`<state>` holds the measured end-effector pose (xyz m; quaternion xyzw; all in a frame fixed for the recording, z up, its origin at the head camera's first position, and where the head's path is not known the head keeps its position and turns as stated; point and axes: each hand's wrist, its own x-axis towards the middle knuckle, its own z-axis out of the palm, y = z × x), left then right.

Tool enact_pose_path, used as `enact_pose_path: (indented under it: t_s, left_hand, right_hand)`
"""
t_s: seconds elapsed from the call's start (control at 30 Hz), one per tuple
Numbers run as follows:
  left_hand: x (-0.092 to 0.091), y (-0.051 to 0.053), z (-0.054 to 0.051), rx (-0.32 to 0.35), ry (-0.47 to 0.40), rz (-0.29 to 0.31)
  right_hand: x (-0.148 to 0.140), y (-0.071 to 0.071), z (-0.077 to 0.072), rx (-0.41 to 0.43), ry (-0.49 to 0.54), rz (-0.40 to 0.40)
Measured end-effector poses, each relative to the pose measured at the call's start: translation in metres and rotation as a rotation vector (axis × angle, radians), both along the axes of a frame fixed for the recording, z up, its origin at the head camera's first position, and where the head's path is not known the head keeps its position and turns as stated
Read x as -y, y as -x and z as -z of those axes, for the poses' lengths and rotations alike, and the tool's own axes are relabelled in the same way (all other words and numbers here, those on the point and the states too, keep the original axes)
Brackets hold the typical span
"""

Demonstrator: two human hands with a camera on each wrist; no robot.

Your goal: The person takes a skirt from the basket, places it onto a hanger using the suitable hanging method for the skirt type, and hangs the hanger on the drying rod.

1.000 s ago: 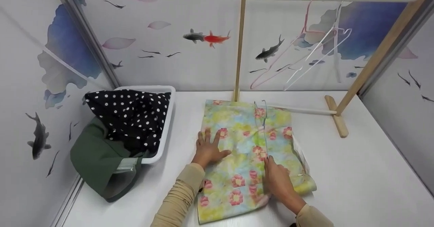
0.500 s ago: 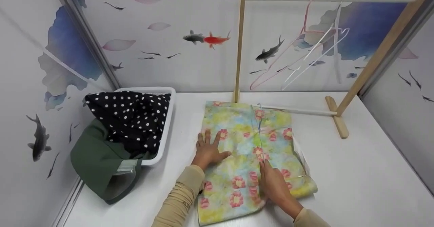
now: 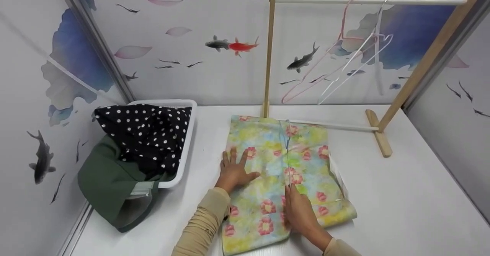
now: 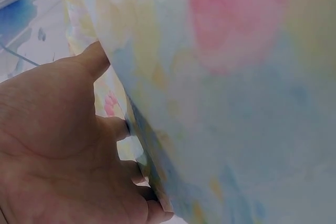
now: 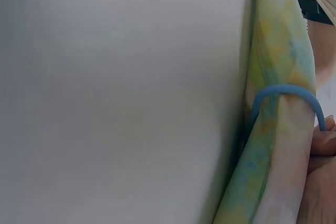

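A floral cloth point(image 3: 264, 179), yellow, blue and pink, lies on the table, its right edge uneven. My left hand point(image 3: 234, 173) rests on its left part with fingers spread; in the left wrist view that hand point(image 4: 63, 140) touches the cloth point(image 4: 247, 119). Down the middle runs a thin blue hanger point(image 3: 287, 145), seen nearly edge-on. Its near end is pinched by my right hand point(image 3: 301, 210). From the right wrist, the blue hanger point(image 5: 286, 88) curves round a fold of cloth point(image 5: 283, 150), with the right hand's fingers point(image 5: 324, 142) at its end.
A white basket point(image 3: 188, 141) at the left holds a black polka-dot cloth point(image 3: 145, 129) and a dark green one point(image 3: 103, 183) hanging over its side. Behind the floral cloth stands a rack with a white rail point(image 3: 314, 0), where a pink hanger point(image 3: 325, 55) and a white hanger point(image 3: 356, 55) hang.
My right hand has moved left and slightly nearer, and the blue hanger has shifted left with it over the cloth. My left hand has stayed in place.
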<state>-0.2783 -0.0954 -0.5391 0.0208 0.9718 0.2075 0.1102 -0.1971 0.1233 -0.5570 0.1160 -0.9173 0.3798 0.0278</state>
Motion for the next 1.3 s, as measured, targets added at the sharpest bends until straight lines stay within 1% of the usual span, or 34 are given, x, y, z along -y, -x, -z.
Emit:
enact_pose_path:
  t_s: [0.13, 0.2, 0.27, 0.4, 0.5, 0.53, 0.7, 0.83, 0.9, 1.0, 1.07, 1.13, 1.2, 1.23, 1.3]
  left_hand:
    - [-0.002, -0.001, 0.001, -0.008, -0.005, 0.004]
    - [-0.003, -0.001, 0.000, -0.008, -0.004, 0.003]
    - [-0.003, 0.000, 0.001, -0.007, -0.009, 0.002]
    - [-0.003, -0.001, 0.002, -0.003, -0.010, 0.003]
    - [-0.002, -0.003, 0.003, -0.009, -0.006, -0.001]
    - [-0.001, -0.003, 0.003, -0.011, -0.004, -0.002]
    - [0.000, -0.003, 0.001, -0.029, -0.004, -0.004]
    - [-0.001, 0.000, 0.002, -0.030, -0.013, -0.005]
    - [-0.001, 0.005, 0.010, -0.041, -0.010, -0.003]
    - [-0.003, 0.007, 0.009, -0.031, -0.023, -0.012]
    - [-0.003, 0.011, 0.018, -0.043, -0.024, -0.009]
    - [-0.004, 0.007, 0.009, -0.022, -0.040, -0.011]
    - [-0.003, 0.005, 0.010, -0.023, -0.037, -0.007]
    - [-0.002, 0.004, 0.010, -0.024, -0.028, -0.007]
    - [-0.001, -0.002, 0.001, -0.014, -0.010, -0.014]
  right_hand:
    - [0.002, 0.003, 0.003, -0.107, -0.010, 0.018]
    - [0.003, 0.004, 0.003, -0.115, -0.007, 0.024]
    - [0.004, 0.003, 0.002, -0.086, -0.014, 0.026]
    - [0.008, -0.001, 0.000, 0.048, -0.008, 0.017]
    - [0.011, -0.002, 0.000, 0.085, 0.005, 0.011]
    - [0.011, -0.001, 0.000, 0.078, 0.014, 0.010]
    - [0.014, 0.004, 0.003, -0.012, 0.042, 0.018]
    - [0.015, 0.003, 0.002, -0.024, 0.046, 0.017]
    - [0.014, 0.001, 0.002, -0.018, 0.039, 0.013]
    - [0.014, 0.000, 0.001, -0.057, 0.015, 0.008]
    - [0.014, 0.001, 0.001, -0.106, 0.001, 0.011]
    - [0.014, 0.003, 0.001, -0.135, 0.004, 0.021]
    - [0.016, 0.005, 0.002, -0.134, 0.012, 0.025]
    - [0.017, 0.005, 0.003, -0.125, 0.017, 0.024]
    - [0.020, 0.006, 0.004, -0.085, 0.026, 0.013]
